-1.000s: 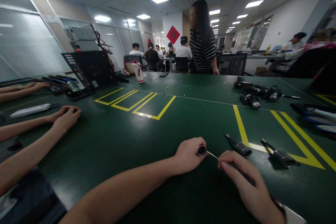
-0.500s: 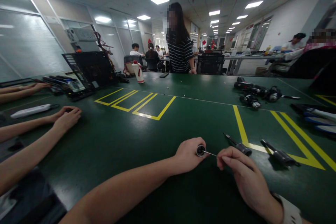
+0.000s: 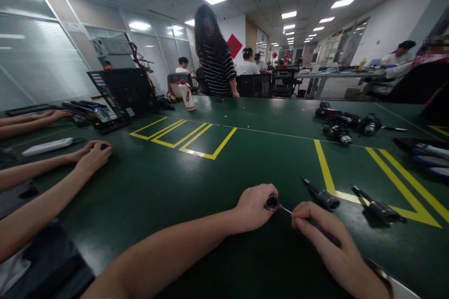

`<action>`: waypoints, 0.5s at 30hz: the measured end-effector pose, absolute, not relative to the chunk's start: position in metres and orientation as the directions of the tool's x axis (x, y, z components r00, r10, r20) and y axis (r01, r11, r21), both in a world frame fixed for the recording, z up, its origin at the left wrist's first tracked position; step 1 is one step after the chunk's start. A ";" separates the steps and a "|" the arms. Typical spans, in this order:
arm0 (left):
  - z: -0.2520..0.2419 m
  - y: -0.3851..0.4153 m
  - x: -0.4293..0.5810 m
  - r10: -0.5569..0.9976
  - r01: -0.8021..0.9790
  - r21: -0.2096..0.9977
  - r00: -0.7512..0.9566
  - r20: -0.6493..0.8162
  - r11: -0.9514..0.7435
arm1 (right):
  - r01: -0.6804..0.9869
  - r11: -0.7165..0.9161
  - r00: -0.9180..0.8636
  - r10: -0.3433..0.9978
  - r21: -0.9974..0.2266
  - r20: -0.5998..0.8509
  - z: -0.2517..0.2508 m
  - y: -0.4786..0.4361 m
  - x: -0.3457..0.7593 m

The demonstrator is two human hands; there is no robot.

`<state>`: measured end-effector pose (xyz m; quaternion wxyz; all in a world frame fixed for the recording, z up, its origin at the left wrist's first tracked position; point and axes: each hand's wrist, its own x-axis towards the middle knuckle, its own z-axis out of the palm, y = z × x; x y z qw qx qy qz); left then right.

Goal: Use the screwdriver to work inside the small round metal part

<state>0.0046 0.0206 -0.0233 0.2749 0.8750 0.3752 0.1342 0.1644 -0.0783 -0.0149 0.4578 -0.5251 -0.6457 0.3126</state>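
Observation:
My left hand (image 3: 253,206) is closed round a small black cylinder (image 3: 271,202) whose open round end faces right. My right hand (image 3: 324,238) is closed on a thin dark-handled tool (image 3: 317,225); its slim metal shaft (image 3: 285,209) reaches into the cylinder's opening. Both hands rest low on the green table (image 3: 196,182), near its front edge. Just beyond my right hand lie two more black screwdriver-like tools (image 3: 321,194) (image 3: 376,206) on the yellow floor-style marking.
A neighbour's two hands (image 3: 91,155) rest on the table at left, near a white device (image 3: 49,146). A black computer case (image 3: 121,93), a white bottle (image 3: 186,96) and a heap of black tools (image 3: 345,124) lie farther back. A person in a striped shirt (image 3: 216,67) stands behind the table.
The person in the striped shirt has walked left behind the table. My right hand shifted slightly with the tool; its shaft stays at the cylinder's mouth. My left hand holds still.

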 end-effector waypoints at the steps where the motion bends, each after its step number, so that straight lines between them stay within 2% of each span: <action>1: -0.023 0.021 0.004 0.731 0.580 0.591 0.682 0.024 -0.560 | 0.341 0.229 -0.012 0.971 -0.912 0.239 -0.016 -0.076 0.166; 6: -0.023 0.023 0.004 0.743 0.573 0.625 0.669 0.017 -0.530 | 0.053 0.124 0.071 0.989 -0.991 0.127 -0.024 -0.068 0.169; 9: -0.023 0.024 0.004 0.747 0.582 0.625 0.665 0.003 -0.520 | -0.029 0.071 0.115 0.991 -0.997 0.067 -0.026 -0.066 0.167; 11: -0.024 0.024 0.004 0.752 0.594 0.618 0.659 -0.006 -0.516 | 0.010 0.089 0.121 0.989 -0.996 0.089 -0.024 -0.067 0.167; 15: -0.027 0.024 0.005 0.760 0.605 0.600 0.650 0.008 -0.523 | 0.293 0.193 0.059 0.974 -0.936 0.220 -0.017 -0.075 0.166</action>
